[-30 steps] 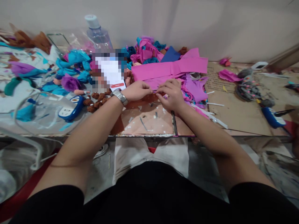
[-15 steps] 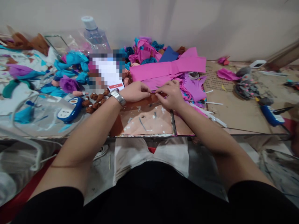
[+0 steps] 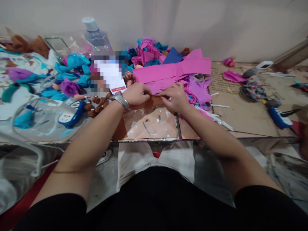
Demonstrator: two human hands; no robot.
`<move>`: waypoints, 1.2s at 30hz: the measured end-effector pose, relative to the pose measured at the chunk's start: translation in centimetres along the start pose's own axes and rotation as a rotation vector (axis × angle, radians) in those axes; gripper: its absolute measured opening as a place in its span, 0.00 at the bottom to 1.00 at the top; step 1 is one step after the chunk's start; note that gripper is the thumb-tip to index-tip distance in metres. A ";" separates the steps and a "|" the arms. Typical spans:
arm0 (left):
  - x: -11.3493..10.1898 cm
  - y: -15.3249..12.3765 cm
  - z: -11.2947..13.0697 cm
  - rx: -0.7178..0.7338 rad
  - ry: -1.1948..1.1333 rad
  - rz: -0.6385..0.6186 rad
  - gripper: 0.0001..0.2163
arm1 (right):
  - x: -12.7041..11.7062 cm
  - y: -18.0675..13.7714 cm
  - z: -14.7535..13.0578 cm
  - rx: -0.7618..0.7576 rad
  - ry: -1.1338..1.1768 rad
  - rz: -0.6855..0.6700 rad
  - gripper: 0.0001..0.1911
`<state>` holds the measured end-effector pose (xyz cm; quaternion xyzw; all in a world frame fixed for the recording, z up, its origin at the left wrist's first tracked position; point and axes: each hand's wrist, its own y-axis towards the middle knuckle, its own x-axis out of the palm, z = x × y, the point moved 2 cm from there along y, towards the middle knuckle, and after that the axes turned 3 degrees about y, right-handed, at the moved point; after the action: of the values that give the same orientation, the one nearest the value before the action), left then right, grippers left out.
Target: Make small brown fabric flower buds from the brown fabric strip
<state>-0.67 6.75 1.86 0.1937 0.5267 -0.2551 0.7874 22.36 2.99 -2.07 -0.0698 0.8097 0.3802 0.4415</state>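
Observation:
My left hand (image 3: 137, 93), with a metal watch (image 3: 121, 99) on its wrist, is closed with fingertips pinched at the left end of a brown crepe paper strip (image 3: 152, 102). Opposite it, my right hand (image 3: 177, 98) pinches the strip's other end between thumb and fingers. The brown paper stretches between the two hands, low over the table. A small dark pointed thing shows by the right fingertips, too small to name. Just behind the hands lie pink paper strips (image 3: 168, 72). Several brown paper balls (image 3: 96, 106) lie left of my left wrist.
A phone (image 3: 117, 84) and a clear bottle (image 3: 97, 38) stand behind my left hand. Blue-and-white power sockets (image 3: 72, 114) lie at left, another socket (image 3: 280, 118) at right. Crumpled blue and purple paper covers the left side. A pincushion-like dark bundle (image 3: 253, 90) rests on cardboard (image 3: 240, 115).
My left hand has shifted slightly left, away from the right fingertips. More of the brown strip now shows between the hands.

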 end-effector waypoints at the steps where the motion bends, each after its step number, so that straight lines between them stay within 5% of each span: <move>1: 0.1 0.0 0.1 0.008 0.003 0.006 0.19 | 0.0 0.0 0.0 -0.002 0.002 0.000 0.13; 8: 0.6 -0.3 1.4 0.102 -0.087 -0.027 0.16 | 0.1 0.1 -0.3 -0.038 0.015 -0.029 0.13; 36: 0.7 -0.2 0.9 0.045 -0.352 -0.051 0.19 | -0.3 0.0 -0.7 -0.061 -0.012 -0.009 0.12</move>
<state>0.08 6.00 1.54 0.1503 0.3796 -0.3166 0.8562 22.06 2.43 -1.55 -0.0847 0.7947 0.4031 0.4458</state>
